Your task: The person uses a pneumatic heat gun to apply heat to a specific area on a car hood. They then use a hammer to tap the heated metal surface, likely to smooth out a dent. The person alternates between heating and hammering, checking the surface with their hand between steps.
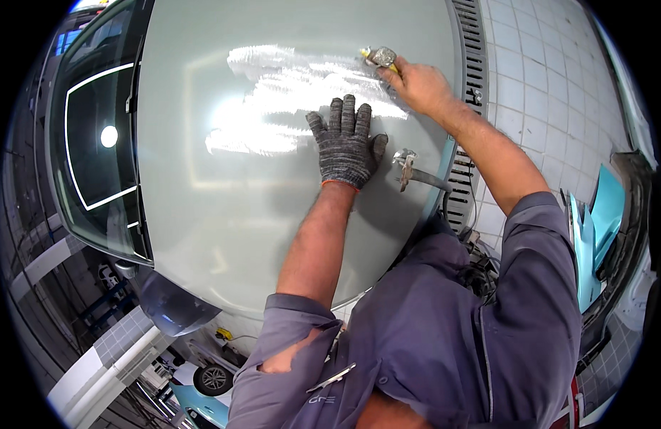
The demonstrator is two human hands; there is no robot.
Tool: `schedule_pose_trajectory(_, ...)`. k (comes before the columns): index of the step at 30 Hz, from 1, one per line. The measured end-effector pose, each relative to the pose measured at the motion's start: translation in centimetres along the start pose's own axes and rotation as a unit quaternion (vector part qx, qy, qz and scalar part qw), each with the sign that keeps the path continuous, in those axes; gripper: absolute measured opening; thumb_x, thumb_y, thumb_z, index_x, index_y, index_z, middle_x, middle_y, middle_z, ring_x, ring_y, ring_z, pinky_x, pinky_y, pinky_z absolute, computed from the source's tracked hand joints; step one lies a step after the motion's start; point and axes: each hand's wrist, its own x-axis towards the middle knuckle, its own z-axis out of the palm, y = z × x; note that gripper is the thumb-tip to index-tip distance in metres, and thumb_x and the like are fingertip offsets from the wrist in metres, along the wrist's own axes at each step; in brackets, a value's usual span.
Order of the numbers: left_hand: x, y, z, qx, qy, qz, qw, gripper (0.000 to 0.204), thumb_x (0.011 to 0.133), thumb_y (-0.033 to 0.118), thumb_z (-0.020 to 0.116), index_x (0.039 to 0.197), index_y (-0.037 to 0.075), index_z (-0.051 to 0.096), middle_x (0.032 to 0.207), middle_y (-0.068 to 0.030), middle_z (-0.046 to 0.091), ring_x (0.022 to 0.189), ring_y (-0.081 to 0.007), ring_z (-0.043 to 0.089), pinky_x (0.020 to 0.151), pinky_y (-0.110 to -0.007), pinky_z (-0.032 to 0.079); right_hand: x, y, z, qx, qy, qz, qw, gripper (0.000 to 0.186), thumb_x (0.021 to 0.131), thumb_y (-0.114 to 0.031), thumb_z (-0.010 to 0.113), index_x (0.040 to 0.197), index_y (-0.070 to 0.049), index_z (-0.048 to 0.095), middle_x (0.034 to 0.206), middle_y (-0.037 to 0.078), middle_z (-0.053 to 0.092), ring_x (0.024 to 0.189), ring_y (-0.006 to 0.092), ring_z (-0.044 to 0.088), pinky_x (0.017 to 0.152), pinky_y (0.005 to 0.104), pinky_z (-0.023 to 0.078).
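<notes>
Car body workshop: patchy grey hood (273, 207), teal panel (608, 214).

One hood (259, 229), one glove (343, 151)

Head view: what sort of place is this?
Probably a car body workshop: the hood bears a shiny, streaked patch, turquoise panels that look detached stand at right, and a slotted grate runs along the tiled floor.

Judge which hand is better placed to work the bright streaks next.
Probably the right hand: it grips a grey-and-yellow object near the bright streaks, whereas the gloved left hand is spread over the hood.
</notes>
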Motion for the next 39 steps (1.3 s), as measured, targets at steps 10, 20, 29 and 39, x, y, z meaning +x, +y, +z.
schedule_pose_trajectory(10,0.3,0.1,-0.1,-0.026,-0.004,-0.006,1.000,0.065,0.093,0.051,0.058,0.146,0.012,0.051,0.158,-0.0152,0.038,0.150,-0.0328,0.029,0.119,-0.071,0.009,-1.9,0.6,0.0,-0.017,-0.110,-0.017,0.994,0.062,0.103,-0.055,0.044,0.124,0.002,0.059,0.083,0.023,0.070,0.082,0.0424,0.069,0.077,0.0525,0.054)
schedule_pose_trajectory(20,0.1,0.1,0.2,-0.003,-0.026,-0.014,1.000,0.064,0.095,0.051,0.058,0.147,0.014,0.052,0.160,-0.0137,0.038,0.151,-0.0324,0.029,0.120,-0.069,0.010,-5.1,4.6,1.4,0.030,-0.012,0.019,0.999,0.060,0.104,-0.055,0.045,0.097,0.001,0.067,0.068,0.021,0.065,0.073,0.0421,0.067,0.066,0.0522,0.054)
schedule_pose_trajectory(29,-0.1,-0.2,0.7,-0.041,0.073,0.002,0.996,0.057,0.087,0.042,0.069,0.137,0.019,0.054,0.151,-0.0109,0.044,0.142,-0.0356,0.039,0.115,-0.065,0.023,-6.6,4.3,1.0,0.055,0.001,0.018,0.998,0.074,0.102,-0.065,0.038,0.086,0.001,0.068,0.073,0.022,0.067,0.073,0.0428,0.067,0.066,0.0528,0.055)
schedule_pose_trajectory(39,0.3,-0.4,1.1,-0.009,0.007,0.005,1.000,0.066,0.095,0.052,0.056,0.149,0.015,0.049,0.161,-0.0132,0.036,0.151,-0.0323,0.030,0.121,-0.068,0.009,-6.4,5.0,1.0,-0.008,-0.116,0.048,0.992,0.055,0.103,-0.053,0.045,0.117,-0.004,0.066,0.092,0.024,0.071,0.090,0.0431,0.068,0.081,0.0527,0.054)
